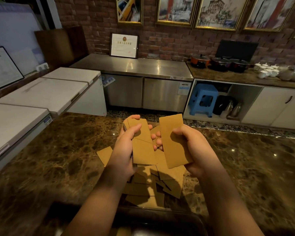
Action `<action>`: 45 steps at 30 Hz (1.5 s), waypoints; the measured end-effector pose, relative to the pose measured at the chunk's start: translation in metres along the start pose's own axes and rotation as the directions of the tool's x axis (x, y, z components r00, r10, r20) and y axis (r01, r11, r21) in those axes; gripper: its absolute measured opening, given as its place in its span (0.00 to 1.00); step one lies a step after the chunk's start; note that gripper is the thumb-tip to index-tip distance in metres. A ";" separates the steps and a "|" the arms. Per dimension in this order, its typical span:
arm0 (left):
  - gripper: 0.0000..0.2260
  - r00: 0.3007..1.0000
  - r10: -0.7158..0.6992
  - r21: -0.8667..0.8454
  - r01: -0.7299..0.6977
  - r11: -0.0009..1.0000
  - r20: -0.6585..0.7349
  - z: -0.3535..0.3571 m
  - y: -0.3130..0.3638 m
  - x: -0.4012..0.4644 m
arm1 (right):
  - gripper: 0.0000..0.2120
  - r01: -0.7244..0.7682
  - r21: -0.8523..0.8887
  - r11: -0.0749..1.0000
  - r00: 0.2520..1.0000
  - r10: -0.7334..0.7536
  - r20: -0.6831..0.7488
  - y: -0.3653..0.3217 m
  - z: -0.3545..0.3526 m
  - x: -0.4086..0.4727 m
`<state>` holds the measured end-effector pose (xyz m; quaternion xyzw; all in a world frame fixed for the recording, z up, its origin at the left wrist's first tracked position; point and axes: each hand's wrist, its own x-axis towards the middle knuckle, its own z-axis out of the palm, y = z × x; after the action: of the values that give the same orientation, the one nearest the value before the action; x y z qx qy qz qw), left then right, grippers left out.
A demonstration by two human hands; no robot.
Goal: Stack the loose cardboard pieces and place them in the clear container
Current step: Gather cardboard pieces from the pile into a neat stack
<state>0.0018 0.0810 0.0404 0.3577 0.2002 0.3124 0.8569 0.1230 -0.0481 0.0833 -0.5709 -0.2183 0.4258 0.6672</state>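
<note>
**A:** What were the fingers doing in the head view?

**B:** The left hand [126,147] was clenched around a stack of cardboard pieces [141,143]; its thumb lay across the top piece, and its fingertips [156,138] curled up from beneath on the far edge; the right hand [192,149] gripped a single cardboard strip [173,140], thumb pressed on its face, the other fingers hidden behind it; both were held above the counter, the strip just beside the stack, whether touching it I could not tell.

**A:** And what was hidden or hard to read?

**B:** The hands and forearms covered much of the loose cardboard pile [152,183] on the marble counter [66,150]; shadow made its lower pieces hard to separate; at the bottom edge sat a dark-rimmed container [160,217], cut off by the frame, too dim to say whether it was clear or what lay in it; the stack's lower layers showed only as thin edges at its far left corner.

**A:** How did the cardboard look?

**B:** Plain brown, flat, cut into rectangles of differing lengths; the stack's pieces were not squared, the top one sitting askew with a crease or seam across it; the strip in the right hand was tall and narrow, tilted slightly; the pile on the counter lay jumbled and overlapping, directly beneath the hands; one piece [105,155] poked out to the left of the left wrist, flat on the counter.
</note>
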 end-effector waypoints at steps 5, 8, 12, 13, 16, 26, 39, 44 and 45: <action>0.11 1.000 0.002 0.125 -0.004 0.992 0.015 0.002 0.000 -0.001 | 0.10 0.021 0.047 0.999 0.996 -0.025 0.080 0.003 0.003 0.002; 0.18 1.000 -0.007 0.182 0.003 0.983 0.020 0.001 -0.001 -0.002 | 0.12 0.014 0.050 0.999 0.996 -0.019 0.091 0.011 0.004 0.005; 0.19 0.999 -0.005 0.154 -0.002 0.988 0.044 -0.001 -0.001 -0.002 | 0.16 0.064 -0.149 0.987 0.998 -0.062 0.014 0.016 0.008 0.005; 0.19 0.999 -0.009 0.149 0.002 0.989 0.047 -0.001 0.000 -0.002 | 0.16 0.082 -0.192 0.978 0.996 -0.084 -0.005 0.017 0.009 0.004; 0.20 0.999 -0.017 0.099 0.012 0.995 0.049 -0.003 -0.002 -0.002 | 0.17 0.129 -0.228 0.965 0.990 -0.140 -0.033 0.024 0.010 0.006; 0.21 0.984 -0.067 0.006 0.067 0.998 0.165 -0.010 -0.011 0.008 | 0.11 0.241 -0.516 0.822 0.946 -0.317 -0.064 0.045 0.023 0.015; 0.11 0.999 0.010 -0.071 -0.014 0.997 -0.046 -0.048 0.008 0.022 | 0.27 -0.464 -0.717 0.520 0.886 0.297 -0.357 0.074 -0.078 0.064; 0.08 0.997 0.012 0.060 -0.007 0.998 -0.080 -0.041 -0.002 0.025 | 0.54 -0.463 -0.871 0.161 0.873 0.254 -0.417 0.104 -0.060 0.090; 0.08 0.996 0.009 0.072 -0.003 0.997 -0.084 -0.040 -0.004 0.025 | 0.58 -0.464 -0.877 0.124 0.871 0.248 -0.425 0.107 -0.053 0.095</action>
<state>-0.0007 0.1149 0.0078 0.3755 0.2464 0.3226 0.8332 0.1818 -0.0028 -0.0499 -0.9262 -0.2307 0.2919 0.0617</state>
